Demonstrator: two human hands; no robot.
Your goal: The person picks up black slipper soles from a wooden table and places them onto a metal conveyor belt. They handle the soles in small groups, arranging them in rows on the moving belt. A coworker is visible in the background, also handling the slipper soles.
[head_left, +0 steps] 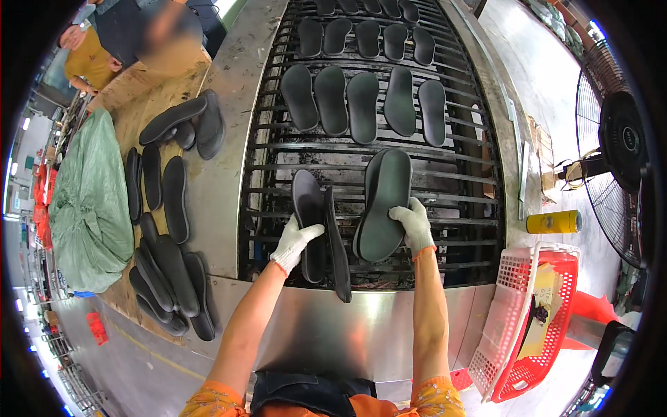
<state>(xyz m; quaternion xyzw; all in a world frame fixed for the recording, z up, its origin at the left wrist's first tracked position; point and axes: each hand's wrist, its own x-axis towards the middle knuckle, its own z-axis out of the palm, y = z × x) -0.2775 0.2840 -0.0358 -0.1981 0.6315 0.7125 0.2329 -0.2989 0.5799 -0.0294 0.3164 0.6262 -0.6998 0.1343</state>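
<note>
Over the barred conveyor rack (445,201), near its front edge, the right hand (415,224) grips an upright-running black insole (384,201), the left hand (295,242) clasps two more insoles (319,226) just beside, long axes pointing away.

My right glove (415,226) covers part of the sole (383,205) edge; the far row of soles (368,7) is cut off by the top edge.
</note>
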